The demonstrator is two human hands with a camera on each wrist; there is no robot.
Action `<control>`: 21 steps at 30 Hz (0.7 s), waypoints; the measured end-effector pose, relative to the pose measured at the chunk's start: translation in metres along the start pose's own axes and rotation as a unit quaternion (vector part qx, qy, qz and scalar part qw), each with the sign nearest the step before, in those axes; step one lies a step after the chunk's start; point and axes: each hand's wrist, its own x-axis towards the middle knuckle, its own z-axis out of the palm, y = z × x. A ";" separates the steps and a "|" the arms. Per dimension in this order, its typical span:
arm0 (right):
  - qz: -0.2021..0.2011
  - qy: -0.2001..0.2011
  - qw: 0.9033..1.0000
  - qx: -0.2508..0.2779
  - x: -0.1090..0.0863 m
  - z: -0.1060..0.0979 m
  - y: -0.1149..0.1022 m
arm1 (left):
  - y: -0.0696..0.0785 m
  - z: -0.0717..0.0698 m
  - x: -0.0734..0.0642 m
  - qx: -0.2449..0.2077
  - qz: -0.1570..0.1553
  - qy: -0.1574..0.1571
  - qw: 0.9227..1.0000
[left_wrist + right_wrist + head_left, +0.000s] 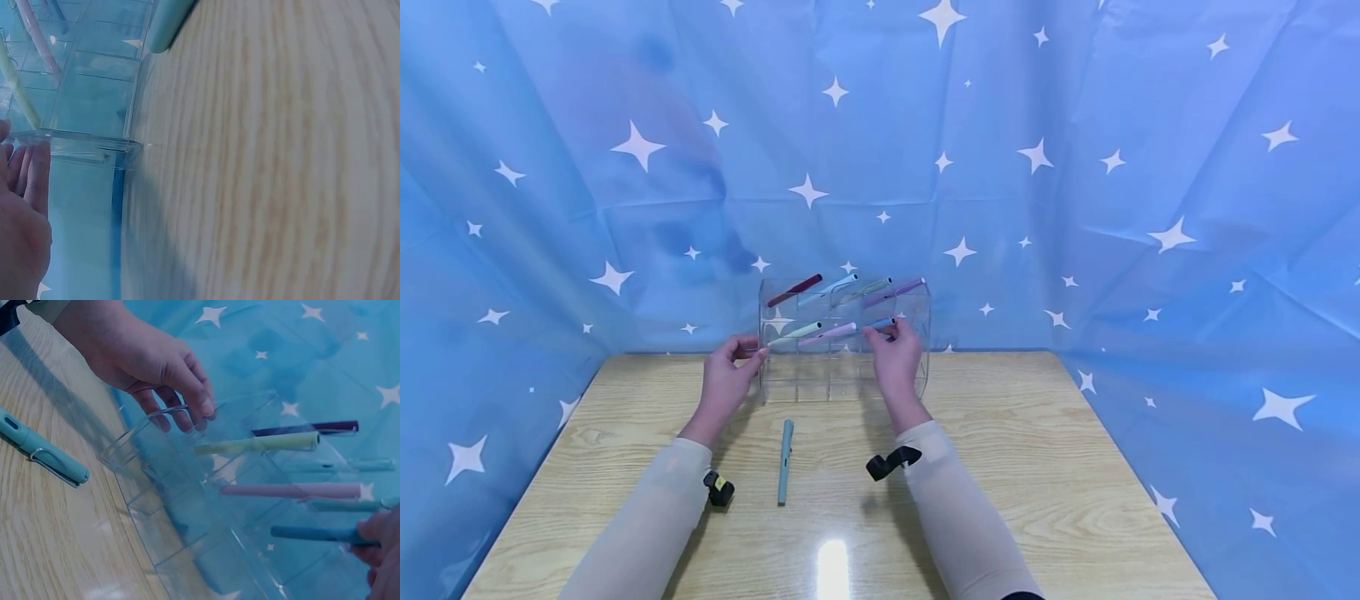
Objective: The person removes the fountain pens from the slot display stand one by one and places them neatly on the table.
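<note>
A clear acrylic pen rack [796, 382] stands toward the back of the table with pens lying slanted in its slots. My left hand [730, 375] grips the rack's left side edge, thumb in front and fingers on the outer wall. At the right end of the middle row, my right hand [898, 358] pinches a blue pen [306, 534], whose far part lies inside the rack. Left of it in that row are a pink pen [829, 335] and a pale green pen [795, 334].
The top row bears a dark red pen [794, 290], a light blue pen [829, 288], a greenish pen [872, 288] and a purple pen [895, 292]. A teal pen [786, 462] lies on the wooden table in front. Behind hangs a blue star-patterned curtain [880, 167].
</note>
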 end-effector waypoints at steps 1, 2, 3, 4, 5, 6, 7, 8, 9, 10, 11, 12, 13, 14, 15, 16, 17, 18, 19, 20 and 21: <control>-0.003 0.001 1.000 0.009 0.001 -0.001 0.000 | -0.001 0.000 0.000 0.001 0.001 0.000 1.000; -0.007 0.002 1.000 0.016 0.001 -0.003 0.000 | -0.001 0.000 0.001 0.004 0.002 0.000 1.000; -0.012 0.003 1.000 0.021 0.002 -0.005 0.000 | -0.001 0.001 0.001 0.006 0.003 0.000 1.000; -0.019 0.006 0.999 0.027 0.002 -0.006 0.000 | -0.001 0.001 0.001 0.006 0.005 0.000 1.000; -0.026 0.008 0.999 0.036 0.002 -0.008 0.000 | -0.001 0.001 0.001 0.006 0.006 0.000 1.000; -0.029 0.011 0.999 0.038 0.002 -0.010 0.000 | -0.001 0.001 0.001 0.005 0.007 0.000 1.000; -0.033 0.015 0.998 0.044 0.002 -0.011 0.001 | -0.001 0.000 0.001 0.005 0.007 0.000 1.000; -0.038 0.019 0.998 0.055 0.003 -0.013 0.001 | 0.000 0.000 0.001 0.004 0.007 -0.001 1.000; -0.043 0.023 0.997 0.066 0.004 -0.014 0.001 | 0.000 0.000 0.001 0.003 0.007 -0.001 1.000; -0.047 0.026 0.995 0.080 0.004 -0.016 0.000 | 0.001 0.000 0.001 0.002 0.006 -0.002 1.000; -0.049 0.030 0.994 0.091 0.005 -0.017 0.000 | 0.001 0.000 0.001 0.001 0.004 -0.003 1.000; -0.052 0.033 0.993 0.100 0.006 -0.018 -0.002 | 0.001 0.000 0.000 0.000 0.003 -0.004 1.000; -0.056 0.035 0.992 0.111 0.007 -0.018 -0.003 | 0.001 0.000 0.000 -0.001 0.001 -0.004 1.000; -0.058 0.034 0.991 0.118 0.007 -0.020 -0.005 | 0.000 0.000 0.000 -0.002 0.000 -0.004 1.000; -0.056 0.033 0.991 0.120 0.007 -0.021 -0.007 | 0.000 0.000 0.000 -0.003 -0.002 -0.004 1.000; -0.052 0.031 0.990 0.125 0.007 -0.022 -0.009 | -0.001 0.000 0.000 -0.004 -0.003 -0.003 1.000; -0.050 0.029 0.990 0.131 0.006 -0.023 -0.010 | -0.001 0.000 0.000 -0.005 -0.003 -0.002 1.000; -0.045 0.024 0.989 0.138 0.006 -0.024 -0.012 | -0.002 0.000 0.000 -0.005 -0.003 -0.001 1.000; -0.040 0.020 0.988 0.147 0.005 -0.026 -0.013 | -0.002 0.000 0.000 -0.005 -0.003 -0.001 1.000; -0.035 0.016 0.987 0.155 0.004 -0.027 -0.015 | -0.002 0.000 0.000 -0.005 -0.003 -0.001 1.000; -0.029 0.012 0.986 0.162 0.004 -0.029 -0.015 | -0.002 0.000 0.000 -0.005 -0.003 -0.001 1.000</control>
